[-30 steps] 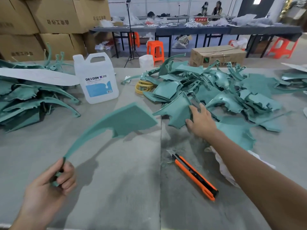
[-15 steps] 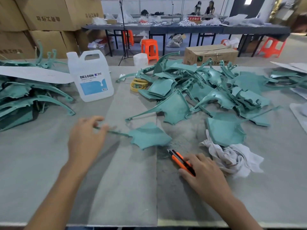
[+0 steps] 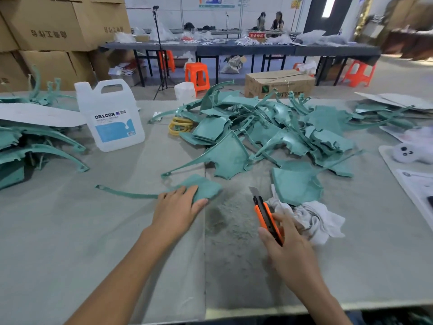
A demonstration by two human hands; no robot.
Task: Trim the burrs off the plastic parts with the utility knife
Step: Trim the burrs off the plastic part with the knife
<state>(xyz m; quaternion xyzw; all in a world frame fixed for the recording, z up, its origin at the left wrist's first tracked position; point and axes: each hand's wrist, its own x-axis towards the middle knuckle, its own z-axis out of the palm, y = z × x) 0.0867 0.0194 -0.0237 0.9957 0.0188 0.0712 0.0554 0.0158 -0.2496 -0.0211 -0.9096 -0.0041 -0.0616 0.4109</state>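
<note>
Workbench: a grey table (image 3: 70, 231) is covered by a matt sheet with a seam running down its middle; a patch of pale dust (image 3: 225, 219) lies between the two hands.
Room: a workshop is shown, with cardboard boxes (image 3: 46, 26) stacked at the back left, long dark tables (image 3: 234, 46) and orange stools (image 3: 198, 75) set behind, and two people seated far off.
Part being worked: a green plastic part (image 3: 206, 187) with a long thin tail is laid flat near the table's middle, just in front of the big pile of parts (image 3: 269, 127).
Left hand (image 3: 178, 209): it is laid flat on the part, with fingers straight and pressed down.
Right hand (image 3: 288, 245): the utility knife (image 3: 264, 212) is gripped by its orange handle with fingers curled round it; the blade (image 3: 253, 191) is extended, pointed away from the body and held apart from the part.
Cut risk: the left fingertips are placed at the part's edge nearest the blade, so a slip could be carried into them if the cut is drawn that way.
Slide risk: the part is pinned by flat pressure alone, so it is judged likely to skid or pivot on its thin tail under a sideways push.
Gouge risk: the thin plastic could be bitten into if the blade is held too steeply.
Snag risk: a white rag (image 3: 316, 219) lies just beside the knife hand and could be caught by the blade.
Spill risk: a white jug (image 3: 110, 118) stands well to the left and is judged unlikely to be knocked.
</note>
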